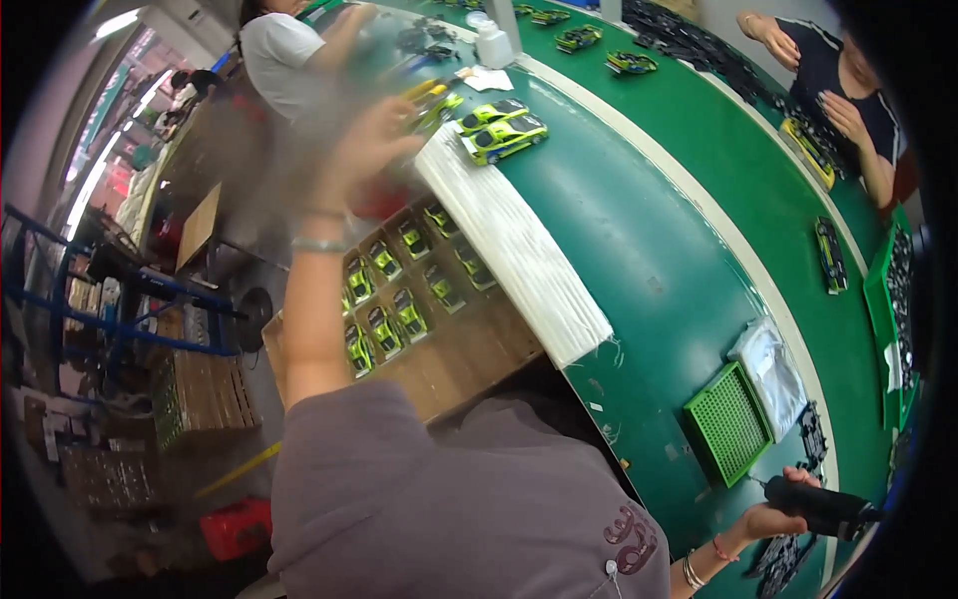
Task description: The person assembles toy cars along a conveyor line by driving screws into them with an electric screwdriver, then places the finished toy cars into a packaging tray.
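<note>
My left arm reaches far to the left, and my left hand (371,150) is blurred by motion, so what its fingers do is unclear. Just beyond it lies a yellow-green toy car (437,113), partly hidden by the fingers. Beside that, two more toy cars (506,138) rest close together at the end of a white foam sheet (534,262). At the lower right my right hand (770,519) is wrapped round a black electric screwdriver (823,507), whose thin tip points left toward a green mesh basket (730,424).
An open cardboard box (469,374) with several toy cars stands left of the green table (639,270). A clear plastic bag (770,369) lies by the basket. Black parts (783,564) lie near my right hand. Co-workers sit across the belt (689,110) and at the far left.
</note>
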`<act>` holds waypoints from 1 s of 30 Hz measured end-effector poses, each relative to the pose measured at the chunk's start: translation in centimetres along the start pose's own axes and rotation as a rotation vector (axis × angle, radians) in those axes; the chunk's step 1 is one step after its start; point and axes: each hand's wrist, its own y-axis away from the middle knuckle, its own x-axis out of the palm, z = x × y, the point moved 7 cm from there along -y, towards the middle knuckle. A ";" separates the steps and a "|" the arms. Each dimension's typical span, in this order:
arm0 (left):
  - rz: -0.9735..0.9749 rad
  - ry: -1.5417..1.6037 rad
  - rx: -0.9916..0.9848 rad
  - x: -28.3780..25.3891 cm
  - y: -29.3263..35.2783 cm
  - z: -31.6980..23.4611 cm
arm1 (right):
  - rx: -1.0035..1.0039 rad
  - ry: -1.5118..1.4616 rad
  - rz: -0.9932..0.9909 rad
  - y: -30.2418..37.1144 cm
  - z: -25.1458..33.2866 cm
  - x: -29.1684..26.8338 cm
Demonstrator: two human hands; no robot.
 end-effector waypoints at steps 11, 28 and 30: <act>0.178 -0.221 0.386 16.6 5.2 -11.2 | -0.077 0.165 -0.228 0.4 2.0 -1.0; 0.798 1.341 -0.190 31.3 5.7 -24.6 | -0.119 1.000 0.038 3.8 8.3 5.6; 0.879 1.382 -0.186 31.8 6.9 -26.1 | 0.113 0.376 0.227 3.7 6.5 10.9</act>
